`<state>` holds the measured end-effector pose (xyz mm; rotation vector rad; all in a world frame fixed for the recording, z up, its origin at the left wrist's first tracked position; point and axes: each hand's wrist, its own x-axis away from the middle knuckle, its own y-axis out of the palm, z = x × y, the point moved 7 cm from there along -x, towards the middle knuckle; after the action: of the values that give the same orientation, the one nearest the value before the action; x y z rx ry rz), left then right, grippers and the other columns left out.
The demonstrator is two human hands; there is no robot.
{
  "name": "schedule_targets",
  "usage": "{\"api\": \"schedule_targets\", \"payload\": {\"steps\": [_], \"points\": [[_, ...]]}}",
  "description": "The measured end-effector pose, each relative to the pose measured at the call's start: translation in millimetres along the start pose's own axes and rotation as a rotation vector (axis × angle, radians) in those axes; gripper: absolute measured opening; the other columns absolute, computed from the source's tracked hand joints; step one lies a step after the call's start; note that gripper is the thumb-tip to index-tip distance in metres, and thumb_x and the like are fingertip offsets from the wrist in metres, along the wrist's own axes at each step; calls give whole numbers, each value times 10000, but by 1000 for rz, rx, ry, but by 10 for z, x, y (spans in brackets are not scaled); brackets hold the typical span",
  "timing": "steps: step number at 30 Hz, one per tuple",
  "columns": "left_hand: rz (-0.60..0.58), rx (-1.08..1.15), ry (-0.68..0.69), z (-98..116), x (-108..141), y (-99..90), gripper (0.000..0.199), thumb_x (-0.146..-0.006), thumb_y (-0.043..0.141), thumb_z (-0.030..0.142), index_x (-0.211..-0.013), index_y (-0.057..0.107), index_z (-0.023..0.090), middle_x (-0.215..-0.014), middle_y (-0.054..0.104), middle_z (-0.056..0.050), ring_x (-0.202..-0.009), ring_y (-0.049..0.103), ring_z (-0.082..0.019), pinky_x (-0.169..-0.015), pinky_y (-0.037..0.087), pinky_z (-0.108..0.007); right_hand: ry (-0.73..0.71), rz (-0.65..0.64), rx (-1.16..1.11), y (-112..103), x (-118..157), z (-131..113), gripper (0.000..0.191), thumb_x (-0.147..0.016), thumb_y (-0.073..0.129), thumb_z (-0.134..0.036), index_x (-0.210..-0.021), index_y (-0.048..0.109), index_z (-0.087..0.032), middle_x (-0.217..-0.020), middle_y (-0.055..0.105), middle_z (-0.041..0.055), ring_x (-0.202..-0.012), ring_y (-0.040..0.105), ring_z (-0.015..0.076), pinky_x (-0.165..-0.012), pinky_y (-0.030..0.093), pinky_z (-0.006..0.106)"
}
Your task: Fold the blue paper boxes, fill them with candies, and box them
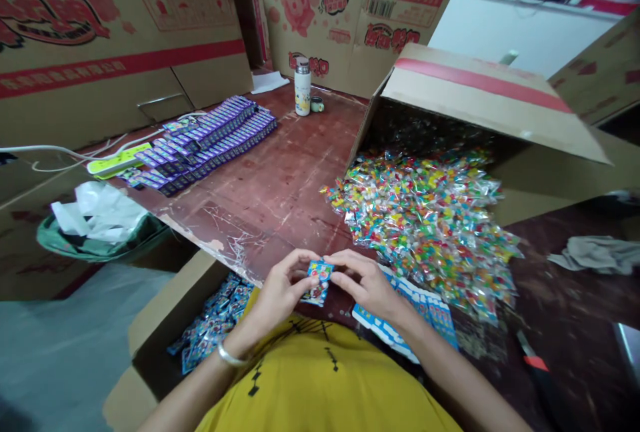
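Note:
A small blue printed candy box (319, 273) is held up in front of my yellow shirt, at the table's near edge. My left hand (284, 285) pinches it from the left, thumb on its face. From the right, my right hand (364, 281) grips its upper corner between thumb and fingers. Under my right forearm lie flat blue cartons (435, 315) in overlapping rows. Clear packets of colourful candy (425, 219) heap up just beyond them. Below my left forearm, an open cardboard box (170, 299) holds many small blue boxes (220, 319).
Stacked purple boxes (210, 135) stand at the back left beside a yellow-green power strip (120, 160). A white thermos (303, 89) and small cup (317, 105) stand farther back. A tipped carton (480, 92) spills candy packets. A knife with an orange-black handle (536, 362) lies right.

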<state>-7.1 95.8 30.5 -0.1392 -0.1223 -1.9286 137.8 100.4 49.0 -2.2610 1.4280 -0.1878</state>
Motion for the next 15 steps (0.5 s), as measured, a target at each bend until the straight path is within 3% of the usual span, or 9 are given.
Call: {"api": "schedule_targets", "payload": {"steps": [2, 4, 6, 9, 10, 12, 15], "points": [[-51, -130, -59, 6, 124, -213, 253, -821, 585, 228, -1067, 537, 187, -986, 666, -50, -887, 642, -185, -798, 508, -289, 23, -76, 47, -62, 67, 43, 371, -894, 581, -316, -1261, 544, -281, -1248, 570, 54, -971, 607, 172, -754, 516, 271], [-85, -344, -144, -36, 288, -559, 250, -843, 542, 270, -1082, 551, 198, -970, 674, -50, -827, 648, -188, -746, 515, -286, 138, -16, 144, -304, 177, 207, 415, -893, 576, -336, -1296, 497, -275, -1160, 612, 54, -921, 619, 170, -715, 517, 269], [-106, -618, -222, -119, 456, -963, 283, -848, 521, 311, -1110, 577, 221, -1013, 679, -55, -869, 652, -217, -778, 511, -312, 299, 77, 330, -603, 334, 421, 296, -914, 536, -358, -1190, 553, -250, -963, 651, 38, -829, 626, 172, -714, 504, 287], [-77, -880, -314, -260, 620, -1416, 411, -795, 564, 343, -1193, 581, 241, -1147, 666, -77, -1032, 630, -287, -889, 486, -372, 402, 13, 744, -790, 516, 623, 304, -795, 676, -443, -1008, 636, -230, -993, 620, 68, -875, 613, 237, -737, 479, 340], [-51, -920, -308, -274, 627, -1466, 467, -786, 571, 359, -1239, 560, 244, -1200, 647, -82, -1087, 608, -301, -926, 472, -388, 401, -13, 846, -784, 542, 654, 353, -744, 721, -461, -996, 644, -227, -1024, 606, 82, -931, 599, 267, -755, 471, 355], [-13, -923, -245, -244, 568, -1385, 527, -796, 561, 391, -1301, 518, 244, -1279, 606, -79, -1159, 569, -299, -988, 439, -401, 388, -35, 954, -714, 541, 684, 389, -706, 747, -475, -989, 645, -229, -1053, 587, 89, -1004, 571, 295, -778, 459, 365], [-46, -787, -129, -149, 377, -951, 455, -843, 522, 383, -1267, 542, 219, -1236, 633, -79, -1109, 598, -259, -985, 450, -381, 400, -32, 949, -598, 476, 713, 262, -769, 686, -465, -883, 635, -235, -1008, 592, 62, -931, 590, 254, -739, 458, 342]]}}
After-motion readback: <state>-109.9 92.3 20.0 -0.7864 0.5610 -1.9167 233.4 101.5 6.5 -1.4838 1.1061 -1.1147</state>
